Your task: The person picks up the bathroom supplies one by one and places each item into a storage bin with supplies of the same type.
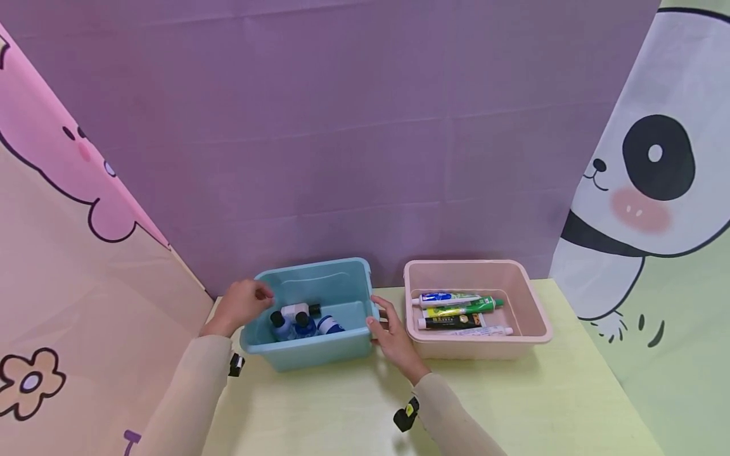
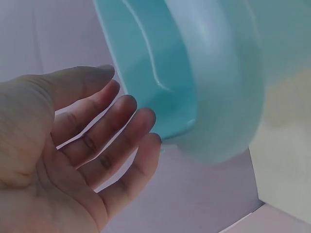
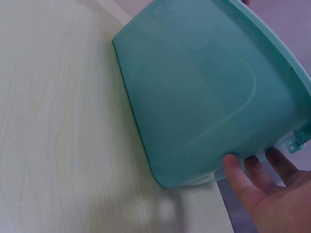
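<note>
A light blue plastic bin [image 1: 325, 358] stands on the table at center-left. Several small bottles lie in its left half, among them a white bottle [image 1: 293, 311] with a black cap and a blue-and-white bottle [image 1: 331, 325]. My left hand [image 1: 242, 305] is over the bin's left end, its fingers loosely bent and holding nothing. In the left wrist view, those fingertips [image 2: 146, 118] overlap the bin's rim; whether they touch it I cannot tell. At the right end, my right hand [image 1: 393, 335] touches the bin's outer wall with extended fingers, also seen along the bin [image 3: 194, 87] in the right wrist view.
Right of the blue bin, a pink bin [image 1: 479, 348] holds several toothpaste tubes, one of them a green-and-yellow tube [image 1: 459, 308]. A purple backdrop [image 1: 353, 139] rises close behind both bins. Printed side panels flank the pale wooden table [image 1: 342, 411].
</note>
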`<state>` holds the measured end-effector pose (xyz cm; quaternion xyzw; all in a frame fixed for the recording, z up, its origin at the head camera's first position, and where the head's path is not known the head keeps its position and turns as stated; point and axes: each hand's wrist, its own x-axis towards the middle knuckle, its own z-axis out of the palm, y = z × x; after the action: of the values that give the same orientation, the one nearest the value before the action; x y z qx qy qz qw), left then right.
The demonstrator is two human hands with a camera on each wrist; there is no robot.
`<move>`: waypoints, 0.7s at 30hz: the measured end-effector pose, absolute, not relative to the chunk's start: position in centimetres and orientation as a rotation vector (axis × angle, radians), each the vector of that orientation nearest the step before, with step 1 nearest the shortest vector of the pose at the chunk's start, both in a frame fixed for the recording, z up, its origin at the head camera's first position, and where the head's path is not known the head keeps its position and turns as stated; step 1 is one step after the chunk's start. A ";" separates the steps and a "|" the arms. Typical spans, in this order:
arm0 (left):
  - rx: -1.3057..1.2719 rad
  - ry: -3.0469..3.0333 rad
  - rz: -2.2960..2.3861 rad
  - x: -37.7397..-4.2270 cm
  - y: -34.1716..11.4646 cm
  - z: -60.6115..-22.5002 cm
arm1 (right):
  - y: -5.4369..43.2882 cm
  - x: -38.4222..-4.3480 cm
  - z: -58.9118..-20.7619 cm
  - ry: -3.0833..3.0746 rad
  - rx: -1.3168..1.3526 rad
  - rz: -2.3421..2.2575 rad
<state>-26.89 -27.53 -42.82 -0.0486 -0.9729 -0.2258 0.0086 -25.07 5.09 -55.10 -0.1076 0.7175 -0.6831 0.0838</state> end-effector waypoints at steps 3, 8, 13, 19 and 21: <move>-0.133 -2.992 -0.764 -26.4 -27.8 -43.0 | 5.1 -25.1 -55.2 2.136 -0.325 -2.039; -0.100 -2.889 -0.839 -25.6 -28.2 -43.5 | 5.2 -25.2 -55.4 2.141 -0.325 -2.041; 0.003 -2.793 -0.908 -24.8 -28.2 -44.4 | 5.3 -25.2 -55.6 2.148 -0.320 -2.037; 0.135 -2.681 -1.011 -23.8 -28.0 -45.5 | 5.3 -25.3 -55.8 2.150 -0.321 -2.035; 0.182 -2.631 -1.042 -23.5 -28.0 -45.8 | 5.3 -25.2 -55.7 2.148 -0.317 -2.035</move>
<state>-23.54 -27.98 -45.78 0.0636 -0.9170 -0.3632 0.1522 -25.23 5.25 -55.73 -0.1063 0.7194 -0.6814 0.0827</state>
